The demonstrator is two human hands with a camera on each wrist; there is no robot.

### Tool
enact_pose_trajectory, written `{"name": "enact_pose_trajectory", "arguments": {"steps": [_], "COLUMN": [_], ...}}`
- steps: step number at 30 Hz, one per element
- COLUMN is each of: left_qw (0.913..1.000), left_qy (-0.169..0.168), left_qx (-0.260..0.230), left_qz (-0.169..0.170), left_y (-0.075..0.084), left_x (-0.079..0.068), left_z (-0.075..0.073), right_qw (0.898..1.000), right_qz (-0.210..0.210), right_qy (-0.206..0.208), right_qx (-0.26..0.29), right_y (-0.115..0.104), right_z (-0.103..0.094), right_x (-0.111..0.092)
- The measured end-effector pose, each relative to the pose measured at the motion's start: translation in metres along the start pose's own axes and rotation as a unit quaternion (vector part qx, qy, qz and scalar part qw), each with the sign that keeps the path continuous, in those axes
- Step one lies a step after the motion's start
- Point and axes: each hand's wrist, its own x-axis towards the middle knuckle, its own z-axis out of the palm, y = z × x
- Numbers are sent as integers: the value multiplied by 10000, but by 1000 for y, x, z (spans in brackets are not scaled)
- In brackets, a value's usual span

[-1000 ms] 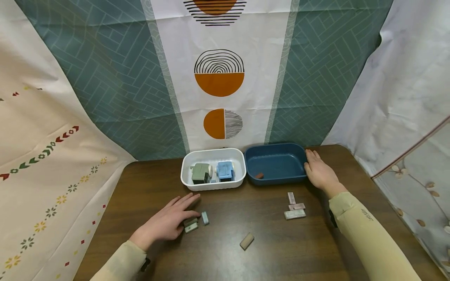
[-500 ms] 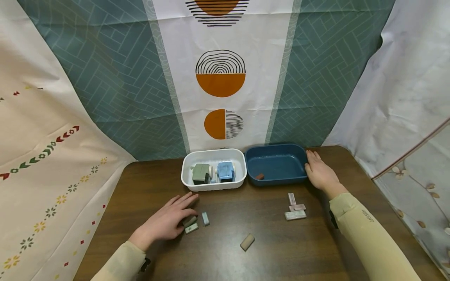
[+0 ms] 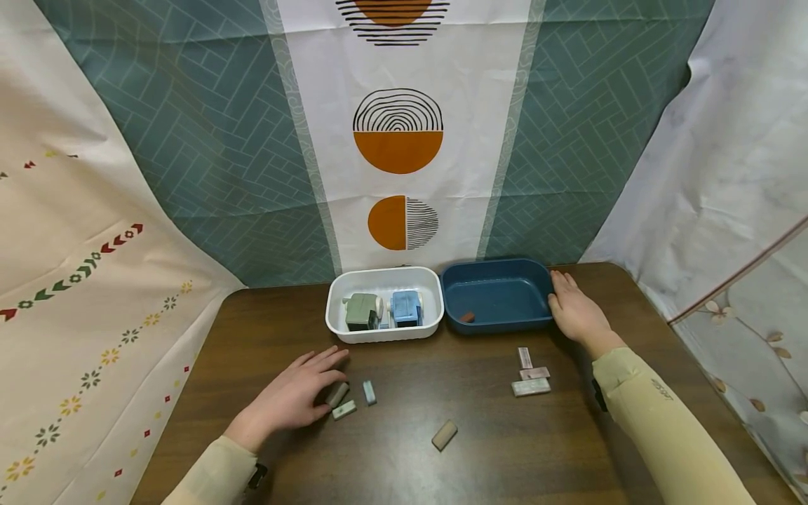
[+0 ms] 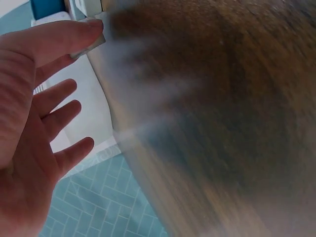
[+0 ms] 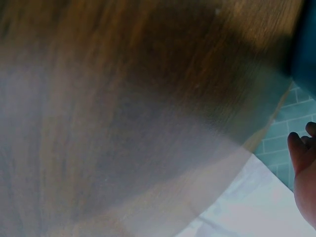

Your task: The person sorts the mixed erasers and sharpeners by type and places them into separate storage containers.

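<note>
Block of dull olive-grey [image 3: 339, 395]: small, rectangular; at the left hand [image 3: 293, 394], nearer than the white rectangular tray [image 3: 379, 337]; on the table [image 3: 492, 477] or barely above, cannot tell which.
Left grip: narrow, block pinched between thumb and index finger; other fingers spread.
Right hand [image 3: 577, 310]: fingers extended, nothing visibly held; alongside right end of the navy-blue rectangular tray [image 3: 505, 327], firmness of contact not shown.
Navy tray contents: one brick-red block [image 3: 467, 317], front left corner.
White tray contents: boxy sage-green object [image 3: 362, 309], boxy sky-blue object [image 3: 407, 308], small light-blue piece [image 3: 384, 325] between.
Loose on table: pale-green block [image 3: 344, 409], light-blue block [image 3: 369, 393], tan block [image 3: 445, 435] well apart; to the right, pinkish-white block [image 3: 524, 358], pink block [image 3: 535, 373], marbled grey-white block [image 3: 531, 387], closely clustered.
Progress, judged: seemingly partway; six blocks loose, one pinched, one in navy tray.
In the way: pale-green block just beside left thumb; light-blue block near; white tray wall beyond left fingertips.
Backdrop: teal-and-white patterned cloth [image 3: 568, 140] behind the trays.
</note>
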Motion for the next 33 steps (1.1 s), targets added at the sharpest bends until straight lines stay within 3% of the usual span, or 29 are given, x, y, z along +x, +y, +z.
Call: {"name": "enact_pose_trajectory", "arguments": {"steps": [11,33], "left_qw": [9988,9913], "left_qy": [467,1294], "left_qx": [27,-223], "left_qz": [-118,-134], "left_y": [1,18], "left_x": [1,18], "left_z": [0,-1], "right_qw": [10000,9999], "right_qz": [-7,-44], "right_qy": [32,82], "right_qx": [7,-67], "right_y": [4,0], "right_z": [2,1], "right_x": [1,1]}}
